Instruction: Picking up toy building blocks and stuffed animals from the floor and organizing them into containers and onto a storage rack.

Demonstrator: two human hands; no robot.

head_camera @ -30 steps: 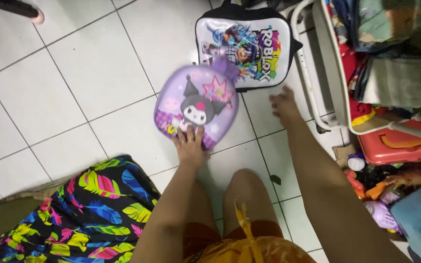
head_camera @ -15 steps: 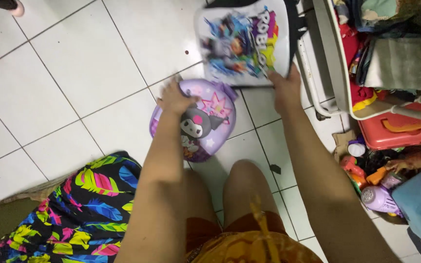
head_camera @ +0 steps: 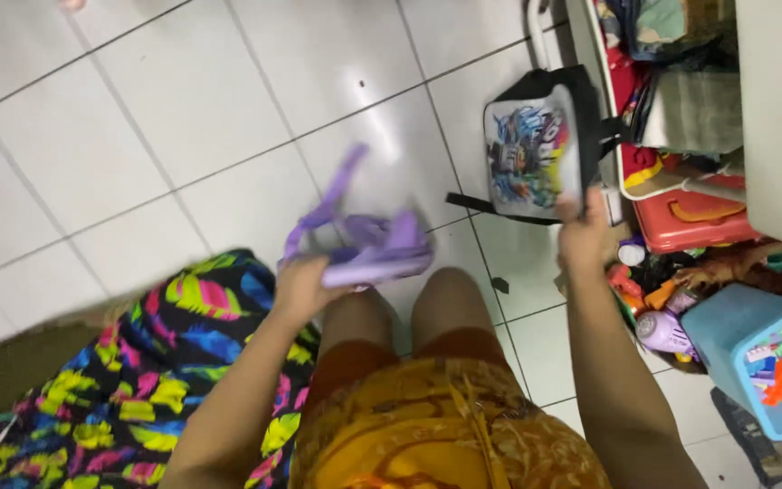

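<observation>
Glossy white floor tiles [head_camera: 183, 109] with dark grout filled the room's upper half. At seven o'clock lay a soft fabric [head_camera: 128, 380] printed with neon feathers on black. At three o'clock a white shelf unit [head_camera: 776, 118] held folded cloth and a red plastic tray [head_camera: 694, 222]; below it a blue plastic bin [head_camera: 762, 362] contained small bright toy pieces. The right hand [head_camera: 586, 240] was closed on the bottom edge of a boxy black backpack [head_camera: 536, 149] with a printed front panel, at one o'clock. The left hand [head_camera: 305, 285], in a closed grip, held a blurred, limp purple bag [head_camera: 377, 249] at centre, straps trailing upward.
</observation>
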